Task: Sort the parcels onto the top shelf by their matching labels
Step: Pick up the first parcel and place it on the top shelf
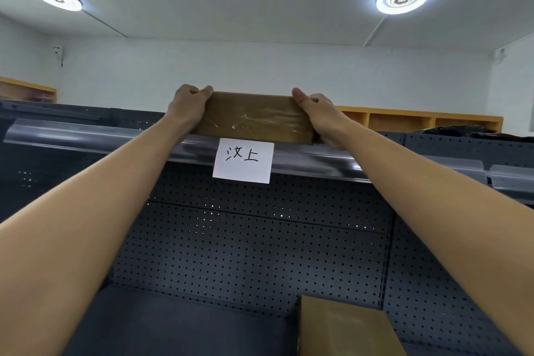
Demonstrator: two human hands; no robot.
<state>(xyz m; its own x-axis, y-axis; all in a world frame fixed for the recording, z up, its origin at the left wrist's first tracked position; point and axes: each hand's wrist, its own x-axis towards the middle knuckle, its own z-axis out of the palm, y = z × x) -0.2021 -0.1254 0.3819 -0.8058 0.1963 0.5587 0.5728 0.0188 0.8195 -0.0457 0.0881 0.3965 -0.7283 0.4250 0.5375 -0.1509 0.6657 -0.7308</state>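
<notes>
A flat brown cardboard parcel (pixel 254 117) wrapped with clear tape sits at the front edge of the dark top shelf (pixel 86 136). My left hand (pixel 189 108) grips its left end and my right hand (pixel 316 115) grips its right end, thumbs on the front face. Directly below the parcel a white paper label (pixel 243 160) with handwritten characters hangs from the shelf's clear plastic rail. Both arms reach up from the lower corners of the view.
A second cardboard box (pixel 344 329) stands on the lower shelf at bottom right. Dark pegboard backing (pixel 245 240) fills the space under the top shelf. Wooden cubby shelves (pixel 404 120) line the far wall; something black (pixel 474 131) lies on the top shelf at right.
</notes>
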